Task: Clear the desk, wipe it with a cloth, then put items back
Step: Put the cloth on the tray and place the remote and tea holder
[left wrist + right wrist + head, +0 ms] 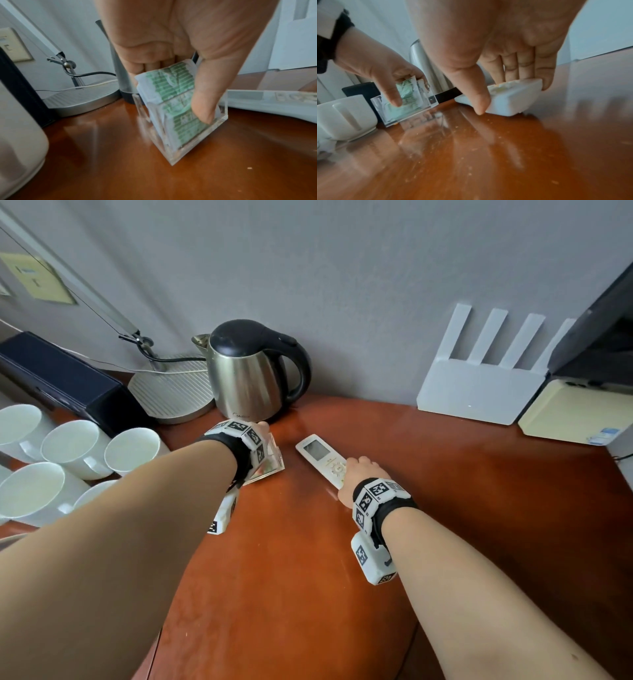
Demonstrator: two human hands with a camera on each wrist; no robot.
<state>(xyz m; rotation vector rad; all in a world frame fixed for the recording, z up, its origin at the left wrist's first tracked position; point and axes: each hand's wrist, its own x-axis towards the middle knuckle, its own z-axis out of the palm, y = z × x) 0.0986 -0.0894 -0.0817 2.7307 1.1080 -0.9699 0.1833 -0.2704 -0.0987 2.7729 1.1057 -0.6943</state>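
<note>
My left hand (264, 431) grips a clear acrylic box (272, 465) of green tea packets (173, 86) just in front of the steel kettle (253, 371). The thumb (204, 108) reaches inside against the packets and the fingers hold the far wall. The box sits low on the red-brown desk (462, 508) and looks blurred. My right hand (347, 479) holds the near end of a white remote (318, 451), which lies flat on the desk. Its thumb (479, 100) presses one long side and the fingers (546, 75) curl over the other.
Several white mugs (75, 446) stand at the left edge. A black box (61, 381) and a lamp base (171, 395) sit behind them. A white router (476, 392) and a cream box (572, 412) line the back right. Fine crumbs dot the desk (471, 155).
</note>
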